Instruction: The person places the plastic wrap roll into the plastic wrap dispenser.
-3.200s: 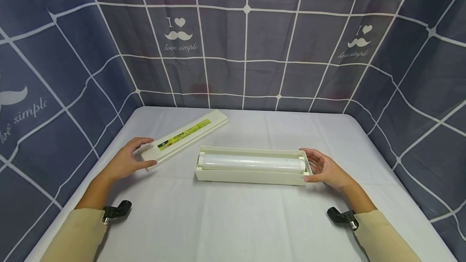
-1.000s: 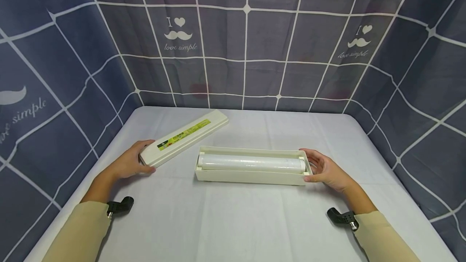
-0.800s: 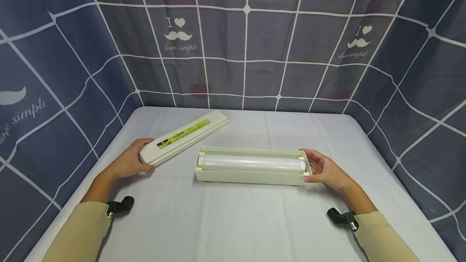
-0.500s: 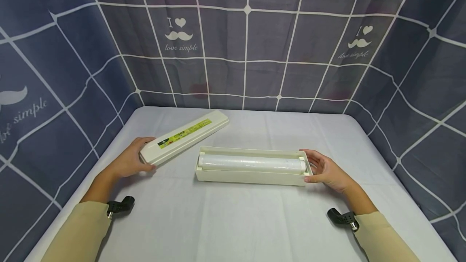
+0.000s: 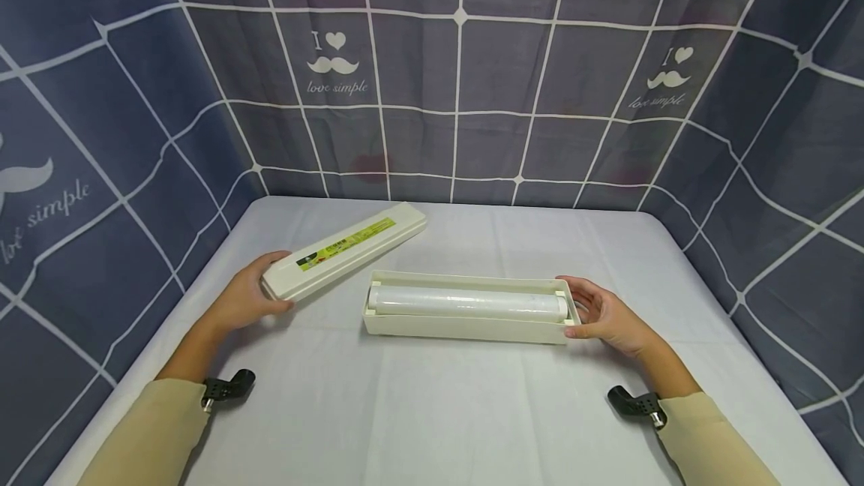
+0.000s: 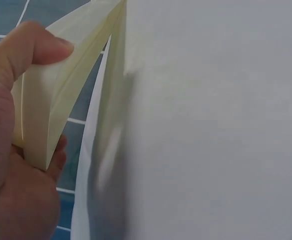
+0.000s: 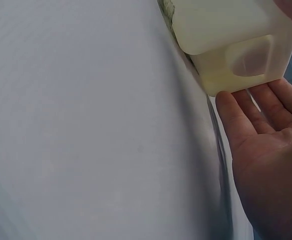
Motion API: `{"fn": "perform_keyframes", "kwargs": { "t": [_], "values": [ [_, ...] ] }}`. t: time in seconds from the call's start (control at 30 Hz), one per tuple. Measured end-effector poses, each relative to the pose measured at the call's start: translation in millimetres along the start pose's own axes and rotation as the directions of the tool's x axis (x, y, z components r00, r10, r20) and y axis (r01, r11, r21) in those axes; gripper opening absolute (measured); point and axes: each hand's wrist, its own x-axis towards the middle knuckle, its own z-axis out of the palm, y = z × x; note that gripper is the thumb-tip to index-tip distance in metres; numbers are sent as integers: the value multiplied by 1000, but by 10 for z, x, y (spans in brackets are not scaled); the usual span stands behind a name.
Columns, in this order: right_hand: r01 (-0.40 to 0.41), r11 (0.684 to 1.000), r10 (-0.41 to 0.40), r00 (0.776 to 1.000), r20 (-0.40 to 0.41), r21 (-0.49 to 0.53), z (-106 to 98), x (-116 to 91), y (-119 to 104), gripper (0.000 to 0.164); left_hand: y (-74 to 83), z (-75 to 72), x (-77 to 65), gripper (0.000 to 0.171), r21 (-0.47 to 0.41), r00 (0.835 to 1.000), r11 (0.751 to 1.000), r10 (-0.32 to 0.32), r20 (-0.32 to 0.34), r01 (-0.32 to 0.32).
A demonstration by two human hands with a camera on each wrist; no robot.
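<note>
My left hand (image 5: 243, 297) grips the near left end of a long cream lid (image 5: 324, 261) with a green and yellow label. In the left wrist view the thumb lies on the lid (image 6: 36, 105), whose gripped end is raised above the table while it slopes down to its far end. My right hand (image 5: 610, 322) holds the right end of an open cream cling film box (image 5: 466, 330), thumb at the front corner and fingers at the back. Inside lies a shiny white roll of cling film (image 5: 466, 302). In the right wrist view fingertips touch the box's end wall (image 7: 210, 82).
A white cloth covers the table (image 5: 459, 418). Grey-blue checked curtains (image 5: 418, 58) rise behind it and on both sides. A black wrist mount (image 5: 229, 387) sits on the left forearm, another mount (image 5: 634, 402) on the right.
The left hand has regripped the lid's near end, and over the last second that end has shifted slightly up and right in the head view. The right hand and box have stayed put.
</note>
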Motion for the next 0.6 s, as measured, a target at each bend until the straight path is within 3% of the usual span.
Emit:
{"fn": "perform_keyframes", "kwargs": {
  "t": [0.4,0.6],
  "values": [
    [0,1000,0,1000,6,3,-13,2,3,95,45,90,-71,97,-25,996,998,-65,-58,64],
    [19,1000,-19,1000,16,1,-17,2,8,92,70,136,-53,96,-43,995,998,-53,-89,49]
  ]
}}
